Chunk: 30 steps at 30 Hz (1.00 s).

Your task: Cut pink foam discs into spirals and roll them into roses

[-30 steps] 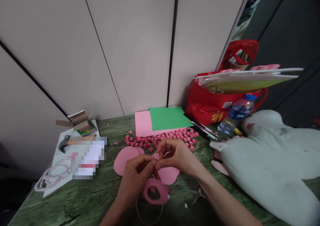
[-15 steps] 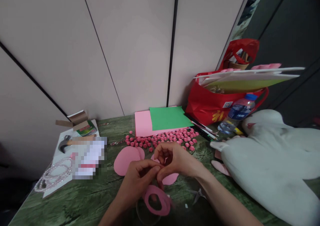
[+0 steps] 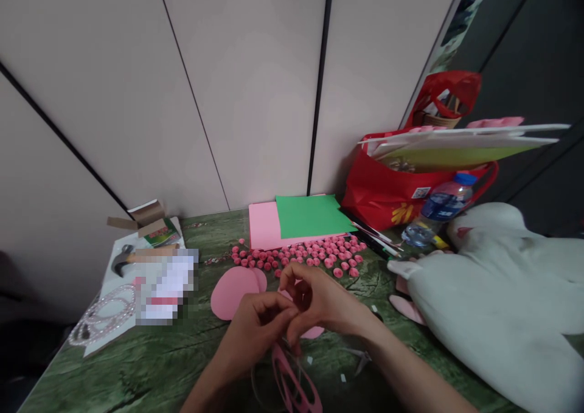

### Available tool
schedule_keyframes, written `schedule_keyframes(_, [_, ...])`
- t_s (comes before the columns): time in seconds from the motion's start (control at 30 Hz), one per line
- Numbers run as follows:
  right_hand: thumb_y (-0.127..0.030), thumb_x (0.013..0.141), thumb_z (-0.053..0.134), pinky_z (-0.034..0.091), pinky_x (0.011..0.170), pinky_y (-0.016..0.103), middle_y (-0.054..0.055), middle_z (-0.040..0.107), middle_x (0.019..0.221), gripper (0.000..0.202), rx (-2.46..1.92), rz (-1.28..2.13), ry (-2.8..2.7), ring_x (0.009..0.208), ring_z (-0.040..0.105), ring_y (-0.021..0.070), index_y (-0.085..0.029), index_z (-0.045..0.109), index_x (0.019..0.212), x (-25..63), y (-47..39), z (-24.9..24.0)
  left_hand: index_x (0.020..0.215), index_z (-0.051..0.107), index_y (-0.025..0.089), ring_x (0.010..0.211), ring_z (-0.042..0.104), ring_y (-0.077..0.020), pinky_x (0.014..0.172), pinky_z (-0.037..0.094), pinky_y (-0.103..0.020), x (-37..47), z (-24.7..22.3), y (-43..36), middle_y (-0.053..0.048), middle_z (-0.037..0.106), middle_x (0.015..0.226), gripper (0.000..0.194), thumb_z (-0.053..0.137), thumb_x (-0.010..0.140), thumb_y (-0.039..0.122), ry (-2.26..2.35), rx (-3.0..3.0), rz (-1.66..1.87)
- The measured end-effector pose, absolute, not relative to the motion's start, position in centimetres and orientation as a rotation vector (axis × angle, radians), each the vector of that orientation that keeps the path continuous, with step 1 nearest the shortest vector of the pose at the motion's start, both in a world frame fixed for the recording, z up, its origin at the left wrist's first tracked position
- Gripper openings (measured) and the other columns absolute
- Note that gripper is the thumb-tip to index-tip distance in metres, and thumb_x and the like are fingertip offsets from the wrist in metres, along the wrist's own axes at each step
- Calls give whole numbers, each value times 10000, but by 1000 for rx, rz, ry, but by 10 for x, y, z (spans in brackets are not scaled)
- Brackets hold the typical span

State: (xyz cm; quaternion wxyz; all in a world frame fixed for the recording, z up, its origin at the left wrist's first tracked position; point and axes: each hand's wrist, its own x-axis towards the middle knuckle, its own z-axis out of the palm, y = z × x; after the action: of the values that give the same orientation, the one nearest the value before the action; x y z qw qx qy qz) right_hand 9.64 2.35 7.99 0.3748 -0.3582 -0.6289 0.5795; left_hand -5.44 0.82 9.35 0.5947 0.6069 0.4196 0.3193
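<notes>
My left hand (image 3: 255,331) is closed, its thumb and forefinger pinched at the top of a pink spiral paper strip (image 3: 281,367). The strip's loops dangle below the fingers. Close against it, my right hand (image 3: 314,297) curls its thumb and fingers round the same spot, closed on the strip's end, which the fingers mostly hide. Pink paper rounds (image 3: 232,294) lie left of the hands, and another pink piece (image 3: 312,333) shows beneath them. Beyond the fingertips are many small rolled pink paper roses (image 3: 337,272). Scissors (image 3: 362,361) lie partly under my right forearm.
Green paper (image 3: 312,215) lies over pink sheets at the wall. A red bag (image 3: 374,188), a water bottle (image 3: 433,212) and a large white plush toy (image 3: 497,297) occupy the right. At left are a hammer (image 3: 122,260) and bead strings (image 3: 103,315). White scraps (image 3: 344,378) dot the table.
The hanging spiral has turned and dropped lower, its loops now narrower and more edge-on. Both hands stay together in nearly the same place. The view has shifted slightly.
</notes>
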Motion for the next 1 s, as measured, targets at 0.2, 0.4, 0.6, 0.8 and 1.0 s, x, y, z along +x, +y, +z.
schedule_keyframes(0.2, [-304,689,665,481,599,248,-15,613,701,224,-788,1609,-1434,623,595,101,-176,575,848,95,25,83,597,570,141,386,544,-105,379,386,-180,-60,97,11,13,573,480,233,571,741,325,1048,1328,884])
schedule_keyframes(0.4, [-253,688,668,505,593,245,-11,621,681,115,-911,1368,-1432,614,606,111,-176,623,759,91,25,82,612,605,136,454,534,-106,444,415,-186,-59,98,12,5,584,501,200,575,731,294,1188,1406,976])
schedule_keyframes(0.6, [-271,719,640,514,579,246,11,633,724,89,-952,986,-1563,644,604,131,-194,639,763,89,22,80,711,659,136,608,572,-144,587,459,-230,-60,95,12,-17,608,609,197,556,757,298,1061,1384,970])
schedule_keyframes(0.8, [-203,796,558,501,696,296,49,636,873,135,-903,424,-1780,805,598,162,-246,660,873,89,20,77,916,685,176,737,577,-148,707,452,-247,-64,92,11,-37,668,786,202,606,735,221,938,1208,985])
schedule_keyframes(1.0, [-174,813,535,477,770,328,30,653,898,188,-864,250,-1816,870,586,170,-257,625,955,87,17,74,917,691,186,772,590,-150,738,450,-250,-64,96,11,-46,682,845,202,605,736,206,886,1119,973])
